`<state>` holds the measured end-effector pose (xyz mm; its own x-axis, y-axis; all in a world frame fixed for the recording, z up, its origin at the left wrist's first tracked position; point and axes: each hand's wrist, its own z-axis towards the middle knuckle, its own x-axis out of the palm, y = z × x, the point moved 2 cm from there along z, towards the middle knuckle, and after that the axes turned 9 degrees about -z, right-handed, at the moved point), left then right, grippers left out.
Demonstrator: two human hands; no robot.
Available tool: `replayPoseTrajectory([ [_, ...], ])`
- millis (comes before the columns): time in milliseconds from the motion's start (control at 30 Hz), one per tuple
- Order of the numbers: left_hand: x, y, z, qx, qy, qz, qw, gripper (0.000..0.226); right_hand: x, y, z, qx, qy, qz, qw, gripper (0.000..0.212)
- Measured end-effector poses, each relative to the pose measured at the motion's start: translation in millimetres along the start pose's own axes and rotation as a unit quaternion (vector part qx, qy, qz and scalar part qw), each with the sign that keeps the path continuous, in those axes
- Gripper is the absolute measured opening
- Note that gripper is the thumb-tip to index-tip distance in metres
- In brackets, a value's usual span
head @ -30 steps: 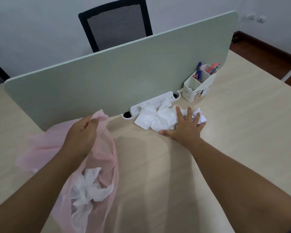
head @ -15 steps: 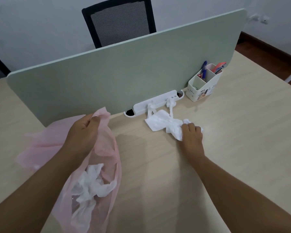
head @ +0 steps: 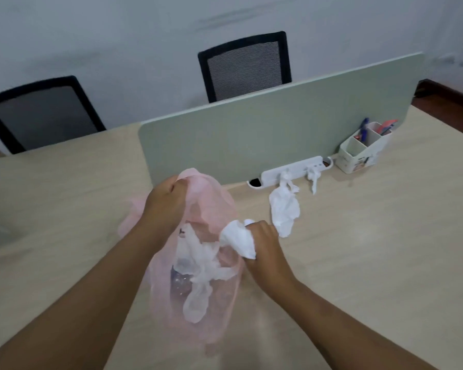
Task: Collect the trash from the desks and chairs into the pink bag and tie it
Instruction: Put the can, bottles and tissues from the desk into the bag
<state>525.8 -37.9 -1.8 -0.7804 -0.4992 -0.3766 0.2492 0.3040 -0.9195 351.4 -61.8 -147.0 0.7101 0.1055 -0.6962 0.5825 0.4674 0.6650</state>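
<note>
A thin pink bag [head: 214, 206] hangs open over the desk, and my left hand [head: 166, 204] grips its rim at the top. White crumpled tissues [head: 201, 265] show through the bag's side. My right hand [head: 265, 241] grips a wad of white tissue [head: 238, 239] right at the bag's right edge. Another crumpled tissue [head: 284, 209] lies on the desk just beyond my right hand. Two small twisted tissue scraps [head: 312, 180] hang by the white power strip [head: 294, 168].
A pale green divider [head: 278, 129] stands across the wooden desk [head: 385, 236]. A white pen holder [head: 364, 150] sits at its right end. Two black mesh chairs [head: 246, 65] stand behind the divider, the second chair [head: 40, 113] to the left.
My right hand closed on a tissue wad by the power strip and brought it left to the bag's edge. My head turned, so the view shifted and the left chair came in.
</note>
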Motion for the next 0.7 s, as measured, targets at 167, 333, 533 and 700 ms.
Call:
replayPoseTrajectory([
  [167,-37,-12,-6,0.021,-0.020,0.008,1.000,0.033,34,76,16,-0.057,0.095,0.023,0.994,0.034],
  [333,-64,-5,-11,0.024,-0.034,0.015,0.999,0.035,65,102,38,-0.019,0.164,0.093,0.982,0.058],
  [533,-73,8,-8,0.020,-0.039,0.016,0.999,0.036,66,99,46,-0.089,0.229,0.036,0.969,0.071],
  [700,-56,19,9,0.012,-0.036,0.010,0.999,0.035,24,42,56,0.033,0.066,0.073,0.995,0.010],
])
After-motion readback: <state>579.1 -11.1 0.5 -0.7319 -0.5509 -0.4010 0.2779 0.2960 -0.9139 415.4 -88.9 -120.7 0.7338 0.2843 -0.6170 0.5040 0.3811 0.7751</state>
